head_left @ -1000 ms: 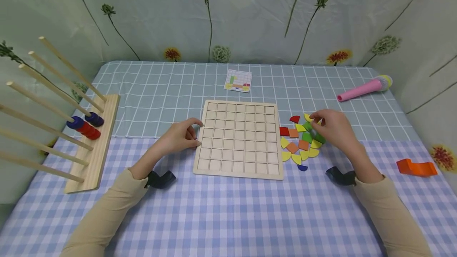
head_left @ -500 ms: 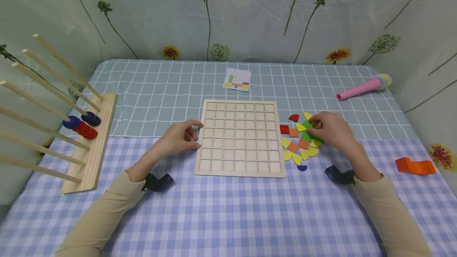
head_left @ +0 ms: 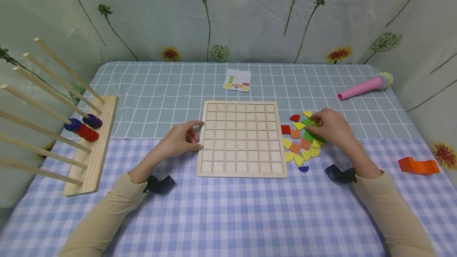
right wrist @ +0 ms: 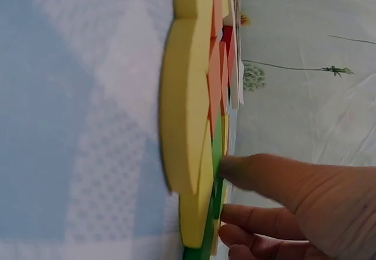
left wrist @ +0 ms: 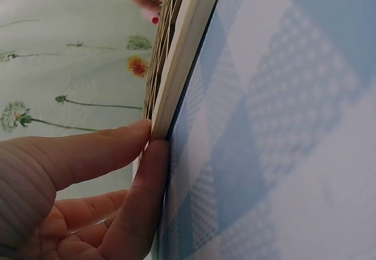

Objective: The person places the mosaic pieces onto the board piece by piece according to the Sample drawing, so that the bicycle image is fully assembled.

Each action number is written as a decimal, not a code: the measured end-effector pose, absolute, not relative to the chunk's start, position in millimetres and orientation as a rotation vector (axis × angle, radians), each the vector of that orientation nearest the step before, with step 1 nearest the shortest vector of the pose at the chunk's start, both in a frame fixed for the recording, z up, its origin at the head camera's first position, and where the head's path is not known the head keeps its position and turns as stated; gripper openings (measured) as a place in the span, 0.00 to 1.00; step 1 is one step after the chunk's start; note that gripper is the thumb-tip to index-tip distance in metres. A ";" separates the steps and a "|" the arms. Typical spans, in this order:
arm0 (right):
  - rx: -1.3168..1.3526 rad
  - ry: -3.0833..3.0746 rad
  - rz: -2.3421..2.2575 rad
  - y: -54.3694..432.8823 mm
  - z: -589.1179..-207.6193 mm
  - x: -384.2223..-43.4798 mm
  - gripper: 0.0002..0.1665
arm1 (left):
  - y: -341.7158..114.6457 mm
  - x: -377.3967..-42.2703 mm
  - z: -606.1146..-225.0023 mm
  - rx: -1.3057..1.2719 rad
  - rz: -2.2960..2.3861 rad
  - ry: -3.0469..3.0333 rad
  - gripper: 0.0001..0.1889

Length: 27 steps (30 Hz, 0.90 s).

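A square wooden grid board lies on the tabletop in the head view. At its left edge my left hand rests thumb and index fingertips against the rim, spread a little apart; the left wrist view shows both tips on the pale board edge. My right hand is over a cluster of flat coloured pieces to the right of the board. Its thumb and index finger pinch a green piece, partly hidden by the fingers. Near it lie yellow pieces, orange squares and a blue half-round piece.
A small pattern card lies beyond the board. At the left stands a wooden peg rack with red and blue rings. A pink toy microphone and an orange curved block are at the right.
My right hand stays over the green pieces, its fingers shifting slightly among them. The left hand keeps its place at the board's edge.
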State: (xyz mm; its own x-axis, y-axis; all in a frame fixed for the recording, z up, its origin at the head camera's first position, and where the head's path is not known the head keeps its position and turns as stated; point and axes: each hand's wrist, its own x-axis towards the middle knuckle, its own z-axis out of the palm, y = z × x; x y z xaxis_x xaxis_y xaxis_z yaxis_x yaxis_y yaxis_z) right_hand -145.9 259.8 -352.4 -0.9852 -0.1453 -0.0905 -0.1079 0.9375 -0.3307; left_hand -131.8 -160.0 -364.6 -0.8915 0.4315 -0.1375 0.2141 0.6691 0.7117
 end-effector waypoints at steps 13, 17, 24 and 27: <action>-0.194 3.016 -0.455 257.0 -358.0 -145.1 0.18 | -155.2 -129.4 -363.6 0.560 1.030 2.617 0.35; -0.204 3.023 -0.443 256.4 -355.7 -145.3 0.19 | -154.3 -130.9 -362.9 0.575 1.020 2.633 0.34; -0.288 3.090 -0.449 247.4 -344.2 -146.1 0.17 | -153.6 -133.1 -361.9 0.578 0.982 2.662 0.34; -0.366 3.101 -0.473 235.8 -337.2 -147.4 0.16 | -153.3 -133.3 -361.0 0.567 0.984 2.661 0.34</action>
